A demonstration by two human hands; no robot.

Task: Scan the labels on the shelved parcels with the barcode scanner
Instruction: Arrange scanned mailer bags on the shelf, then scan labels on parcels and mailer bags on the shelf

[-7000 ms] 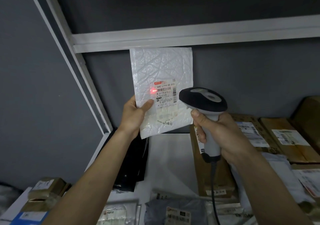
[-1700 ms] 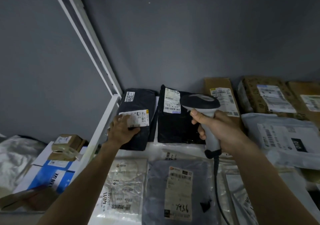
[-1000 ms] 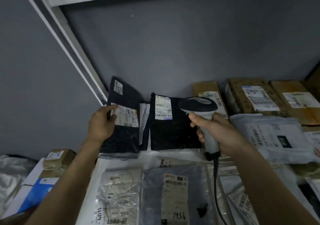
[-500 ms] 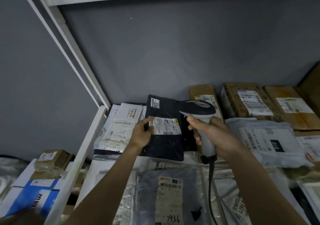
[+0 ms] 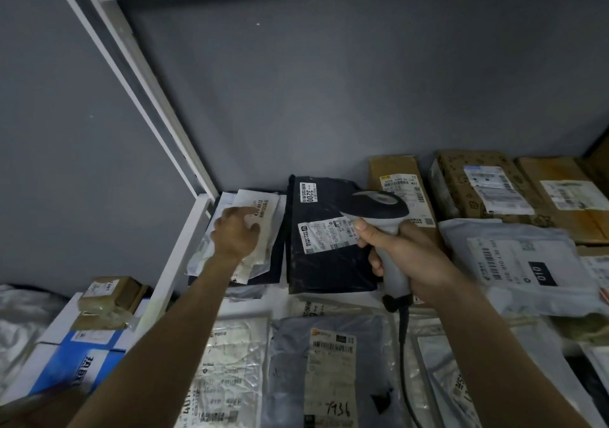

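1. Far left of the black parcel (image 5: 326,239), outside the white shelf post (image 5: 171,262), a small brown box (image 5: 105,292) with a handwritten label sits on a blue-and-white carton (image 5: 79,358).
2. Just left of the black parcel, the left hand (image 5: 235,233) rests on a clear-wrapped mailer (image 5: 237,239), fingers loosely bent over its label; whether they pinch it I cannot tell. A strip on that mailer ends in "4813".
3. The black parcel lies flat at the back of the shelf (image 5: 280,299) and carries two white labels: the upper reads "3200", the lower has a barcode too small to read.
4. In front of the black parcel lies a grey mailer (image 5: 326,371) with "7936" handwritten on its label.
5. Over the black parcel's right edge, the right hand (image 5: 405,256) is wrapped tightly round the grip of the barcode scanner (image 5: 379,206), its dark head above the lower label.
6. Right of the black parcel stand three brown cardboard boxes (image 5: 395,180), each labelled; before them a pale grey mailer (image 5: 520,262) reads "010".
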